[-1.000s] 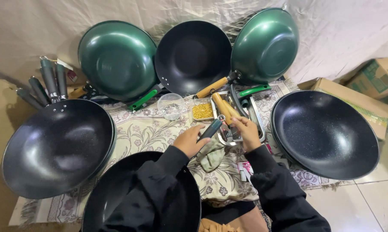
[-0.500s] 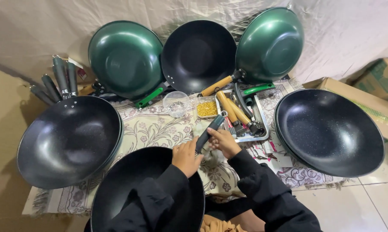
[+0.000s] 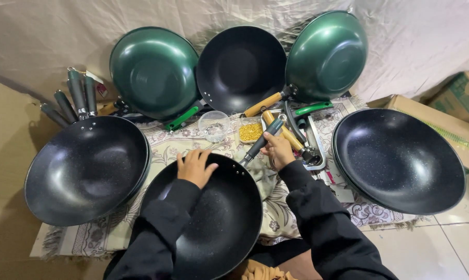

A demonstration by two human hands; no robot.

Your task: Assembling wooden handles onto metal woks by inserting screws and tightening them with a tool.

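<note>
Left hand (image 3: 195,167) moved onto near wok (image 3: 214,223), right hand (image 3: 278,149) holding one handle (image 3: 263,141), six woks

Soft, even light falls from above, bright enough overall. Pale glare streaks the glossy green wok backs (image 3: 154,72) and speckled black non-stick pans (image 3: 398,161). Shadows stay faint on the crumpled beige backdrop cloth (image 3: 47,41). Focus is sharp; wide-angle bending curves the edges.

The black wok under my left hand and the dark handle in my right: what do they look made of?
Black wok: likely metal with a speckled non-stick coating; fine pale flecks and a soft sheen show inside. Dark handle: looks like matte grey-black plastic or similar with a metal end; the exact material is unclear. Left hand rests on the rim.
</note>
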